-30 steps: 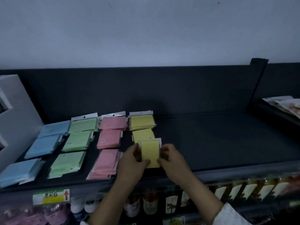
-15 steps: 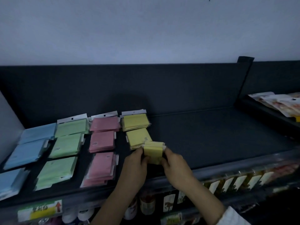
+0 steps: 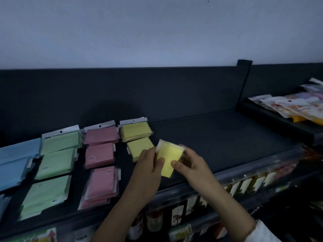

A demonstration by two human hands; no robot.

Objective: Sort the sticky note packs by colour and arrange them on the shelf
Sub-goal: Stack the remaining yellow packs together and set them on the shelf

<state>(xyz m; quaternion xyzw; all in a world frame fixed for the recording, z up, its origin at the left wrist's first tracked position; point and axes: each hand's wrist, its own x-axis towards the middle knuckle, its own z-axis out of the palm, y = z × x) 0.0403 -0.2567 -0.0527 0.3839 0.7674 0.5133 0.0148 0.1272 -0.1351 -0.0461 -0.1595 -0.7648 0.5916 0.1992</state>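
Both hands hold one yellow sticky note pack point(image 3: 168, 158) just above the front of the dark shelf point(image 3: 218, 137). My left hand point(image 3: 148, 165) pinches its left edge and my right hand point(image 3: 190, 163) pinches its right edge. Behind it lie two yellow piles point(image 3: 135, 131), the nearer one point(image 3: 139, 149) partly hidden by my left hand. To the left run a column of pink packs point(image 3: 99, 155), a column of green packs point(image 3: 56, 163) and blue packs point(image 3: 14, 163) at the frame's left edge.
The shelf's right half is bare dark surface up to a divider post point(image 3: 243, 81). Beyond it, a neighbouring shelf holds colourful packaged goods point(image 3: 293, 107). A price rail point(image 3: 244, 173) runs along the front edge, with bottles point(image 3: 153, 220) on the shelf below.
The yellow pack has tilted up and turned to show its face, and both hands have shifted slightly right with it. The camera view has also swung to the right.
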